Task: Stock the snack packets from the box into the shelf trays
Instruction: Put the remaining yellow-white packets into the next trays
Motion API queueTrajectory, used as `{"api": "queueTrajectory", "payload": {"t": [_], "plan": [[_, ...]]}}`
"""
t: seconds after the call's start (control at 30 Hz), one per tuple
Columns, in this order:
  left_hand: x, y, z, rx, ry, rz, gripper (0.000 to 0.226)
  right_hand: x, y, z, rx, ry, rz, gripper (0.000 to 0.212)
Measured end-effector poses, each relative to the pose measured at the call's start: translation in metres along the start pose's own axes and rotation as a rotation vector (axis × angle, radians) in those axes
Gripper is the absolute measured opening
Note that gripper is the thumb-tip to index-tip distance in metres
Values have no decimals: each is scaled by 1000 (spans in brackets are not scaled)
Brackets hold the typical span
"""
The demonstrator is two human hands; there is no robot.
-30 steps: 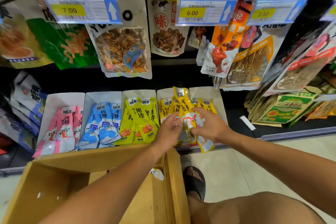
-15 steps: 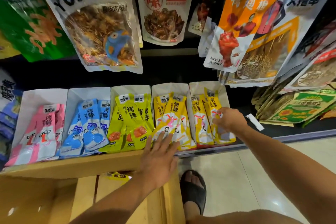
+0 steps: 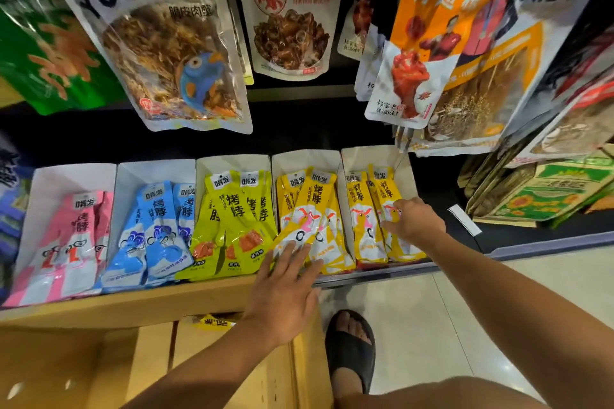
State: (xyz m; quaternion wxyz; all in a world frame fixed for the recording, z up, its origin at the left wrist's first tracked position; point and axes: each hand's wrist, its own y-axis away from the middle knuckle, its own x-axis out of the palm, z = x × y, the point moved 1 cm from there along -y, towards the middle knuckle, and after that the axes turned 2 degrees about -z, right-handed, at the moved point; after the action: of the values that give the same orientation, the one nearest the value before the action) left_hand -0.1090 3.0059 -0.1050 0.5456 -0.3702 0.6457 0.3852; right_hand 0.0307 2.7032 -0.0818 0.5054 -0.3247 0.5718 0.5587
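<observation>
The left hand (image 3: 285, 292) reaches out flat, fingers straight and spread, with its tips resting on the yellow packets (image 3: 309, 219) in the fourth tray (image 3: 305, 158). The right hand (image 3: 413, 221) lies on the end packets (image 3: 362, 219) in the last tray (image 3: 372, 156), fingers bent. I cannot tell if it grips one. One loose packet (image 3: 212, 322) lies in the box (image 3: 133, 305).

Box (image 3: 133, 305) before trays (image 3: 232, 163) (packets (image 3: 312, 209) in them).

One head-worn view looks forward and down, close over the shelf trays (image 3: 232, 163) and box (image 3: 99, 309).
</observation>
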Motion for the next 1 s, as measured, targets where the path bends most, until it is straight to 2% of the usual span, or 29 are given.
{"api": "queueTrajectory", "payload": {"t": [0.17,0.33,0.5,0.63,0.73,0.9,1.0], "plan": [[-12,17,3,-31,19,83,56,-23,29,18,-132,62,67,76],[-46,51,7,-69,81,134,79,-58,82,47,-361,147,74,83],[-54,110,44,-160,61,158,59,-68,145,97,-526,248,71,80],[-65,151,88,-277,43,177,61,-43,189,144,-639,238,83,75],[-62,189,117,-341,26,174,68,-8,211,177,-682,221,156,71],[-26,267,154,-452,-97,231,68,57,240,211,-664,277,226,66],[-27,284,179,-511,-130,158,69,93,239,221,-648,269,316,69]]}}
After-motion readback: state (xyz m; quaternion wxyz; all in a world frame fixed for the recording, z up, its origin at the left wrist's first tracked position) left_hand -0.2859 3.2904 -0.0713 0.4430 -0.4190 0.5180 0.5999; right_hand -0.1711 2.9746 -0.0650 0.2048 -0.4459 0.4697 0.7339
